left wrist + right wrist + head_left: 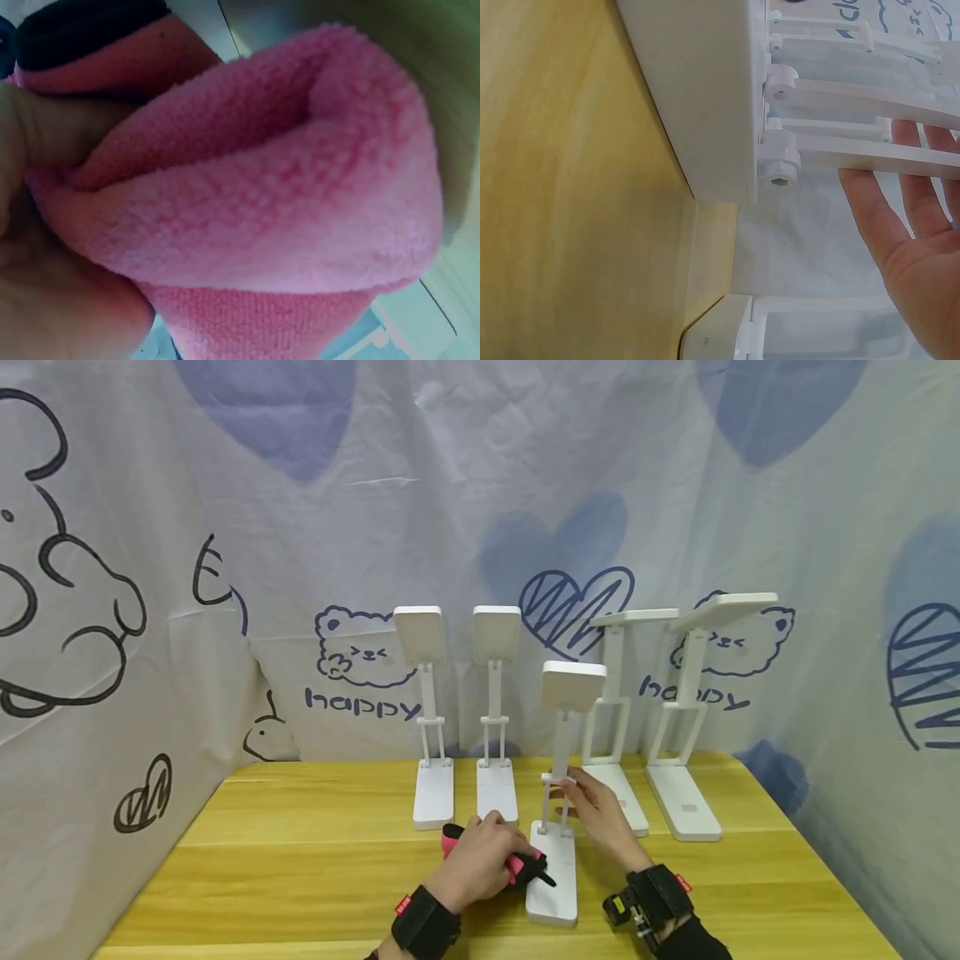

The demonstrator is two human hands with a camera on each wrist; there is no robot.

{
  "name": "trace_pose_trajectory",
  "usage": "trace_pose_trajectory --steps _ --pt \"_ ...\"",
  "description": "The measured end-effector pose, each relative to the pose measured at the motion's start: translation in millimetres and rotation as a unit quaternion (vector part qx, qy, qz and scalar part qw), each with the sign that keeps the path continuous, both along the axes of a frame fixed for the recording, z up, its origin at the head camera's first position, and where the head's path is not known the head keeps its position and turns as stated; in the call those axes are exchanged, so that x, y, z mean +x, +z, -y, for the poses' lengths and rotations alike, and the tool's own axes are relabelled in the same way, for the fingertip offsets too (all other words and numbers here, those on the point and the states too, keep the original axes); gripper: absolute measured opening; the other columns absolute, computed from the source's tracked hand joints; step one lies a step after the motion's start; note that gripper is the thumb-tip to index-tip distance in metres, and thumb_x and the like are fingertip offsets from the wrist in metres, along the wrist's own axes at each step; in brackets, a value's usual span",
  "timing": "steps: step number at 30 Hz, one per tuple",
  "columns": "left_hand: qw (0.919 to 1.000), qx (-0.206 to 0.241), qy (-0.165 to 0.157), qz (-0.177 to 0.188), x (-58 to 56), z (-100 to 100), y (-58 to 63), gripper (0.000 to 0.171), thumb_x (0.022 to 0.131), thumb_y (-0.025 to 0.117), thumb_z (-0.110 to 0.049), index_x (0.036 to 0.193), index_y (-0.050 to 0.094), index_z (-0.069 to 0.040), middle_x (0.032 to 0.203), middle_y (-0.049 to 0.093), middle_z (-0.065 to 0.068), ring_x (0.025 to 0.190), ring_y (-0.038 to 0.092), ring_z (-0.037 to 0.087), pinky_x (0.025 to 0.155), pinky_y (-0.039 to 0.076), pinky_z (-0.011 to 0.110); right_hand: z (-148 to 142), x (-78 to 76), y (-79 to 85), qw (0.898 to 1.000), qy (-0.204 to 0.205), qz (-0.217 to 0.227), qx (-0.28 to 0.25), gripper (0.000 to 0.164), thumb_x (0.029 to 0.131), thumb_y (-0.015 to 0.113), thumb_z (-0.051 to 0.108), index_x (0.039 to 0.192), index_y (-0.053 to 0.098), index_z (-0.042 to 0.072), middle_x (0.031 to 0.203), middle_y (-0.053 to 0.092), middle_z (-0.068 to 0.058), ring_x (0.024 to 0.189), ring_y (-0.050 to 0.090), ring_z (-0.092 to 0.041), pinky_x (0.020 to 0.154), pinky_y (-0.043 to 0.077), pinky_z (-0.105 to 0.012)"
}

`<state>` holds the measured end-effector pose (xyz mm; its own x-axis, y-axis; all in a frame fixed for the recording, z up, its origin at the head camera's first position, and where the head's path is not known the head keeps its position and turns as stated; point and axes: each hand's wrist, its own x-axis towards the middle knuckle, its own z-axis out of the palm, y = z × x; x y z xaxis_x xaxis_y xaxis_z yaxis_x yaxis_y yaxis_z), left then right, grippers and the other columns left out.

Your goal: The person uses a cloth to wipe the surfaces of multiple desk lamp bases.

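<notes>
A white folding desk lamp (pixel 552 893) stands nearest me with its head raised. My right hand (pixel 596 814) holds this lamp's lower arm bars just above the base, its fingertips behind a bar (pixel 870 154) in the right wrist view. My left hand (pixel 483 860) grips a pink and black fleece-lined glove (pixel 519 867) against the left side of the lamp's base. In the left wrist view the glove's fluffy pink cuff (pixel 262 217) fills most of the picture, with the left thumb and palm (pixel 60 292) at its edge.
Behind stand two white lamps, the left lamp (pixel 433 793) and the middle lamp (pixel 497 789), facing forward. On the right are two more, one lamp (pixel 626 802) and the rightmost lamp (pixel 684 806), with heads tilted flat. A printed cloth (pixel 360 527) hangs behind the wooden table (pixel 300 860).
</notes>
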<state>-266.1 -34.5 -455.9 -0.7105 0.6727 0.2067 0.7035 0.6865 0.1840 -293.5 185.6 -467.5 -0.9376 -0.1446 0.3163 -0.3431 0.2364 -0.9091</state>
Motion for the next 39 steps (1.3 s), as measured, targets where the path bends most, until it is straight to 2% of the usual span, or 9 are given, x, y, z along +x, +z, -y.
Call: trace_pose_trajectory --steps 6,13,20,28,32,39 --pt "0.9995 0.023 0.015 -0.014 -0.1 -4 -3.9 0.041 0.073 0.078 -0.003 0.104 0.078 -0.03 0.099 0.071 -0.016 0.088 0.053 0.012 0.075 0.039 0.032 1 -0.9 0.7 1.0 0.0 0.0 -0.004 0.038 0.105 0.044 0.025 0.134 0.055 0.003 0.122 0.064 -0.024 0.11 0.064 -0.038 0.087 0.054 -0.051" --pt "0.9986 0.029 0.036 -0.025 1.2 -8 -5.1 0.037 0.075 0.077 -0.004 0.102 0.078 -0.029 0.099 0.071 -0.014 0.088 0.052 0.013 0.075 0.037 0.031 1 -2.4 0.2 1.0 -0.002 0.001 -0.001 0.038 0.105 0.044 0.024 0.134 0.055 0.003 0.122 0.064 -0.024 0.109 0.065 -0.038 0.086 0.054 -0.051" --pt "0.9966 0.03 0.054 -0.054 2.2 -13 -8.4 0.032 0.076 0.077 -0.009 0.102 0.078 -0.028 0.101 0.072 -0.01 0.088 0.051 0.014 0.071 0.034 0.03 1 -1.1 0.7 1.0 0.001 0.006 -0.006 0.038 0.105 0.044 0.024 0.135 0.054 0.004 0.124 0.064 -0.023 0.11 0.064 -0.037 0.087 0.053 -0.052" --pt "0.9931 0.019 0.068 -0.094 -0.6 -18 -11.3 0.035 0.075 0.08 -0.013 0.107 0.077 -0.028 0.104 0.072 -0.009 0.088 0.052 0.015 0.068 0.033 0.028 1 -0.9 0.9 1.0 0.003 0.005 -0.005 0.039 0.105 0.044 0.026 0.135 0.054 0.004 0.124 0.063 -0.024 0.11 0.064 -0.038 0.087 0.053 -0.052" --pt "0.9923 0.015 0.079 -0.094 -0.7 -21 -11.8 0.033 0.077 0.081 -0.016 0.107 0.077 -0.027 0.101 0.071 -0.006 0.087 0.05 0.017 0.068 0.033 0.029 1 -0.3 2.4 1.0 0.005 0.009 -0.008 0.04 0.104 0.044 0.027 0.135 0.054 0.005 0.125 0.063 -0.024 0.111 0.064 -0.038 0.088 0.052 -0.053" --pt "0.9928 -0.003 0.094 -0.073 0.7 -29 -11.8 0.033 0.077 0.082 -0.02 0.109 0.076 -0.026 0.097 0.065 -0.003 0.091 0.049 0.018 0.071 0.035 0.031 1 -0.3 1.5 1.0 -0.002 0.017 -0.012 0.041 0.105 0.044 0.026 0.138 0.053 0.004 0.126 0.063 -0.024 0.11 0.064 -0.037 0.089 0.053 -0.051"
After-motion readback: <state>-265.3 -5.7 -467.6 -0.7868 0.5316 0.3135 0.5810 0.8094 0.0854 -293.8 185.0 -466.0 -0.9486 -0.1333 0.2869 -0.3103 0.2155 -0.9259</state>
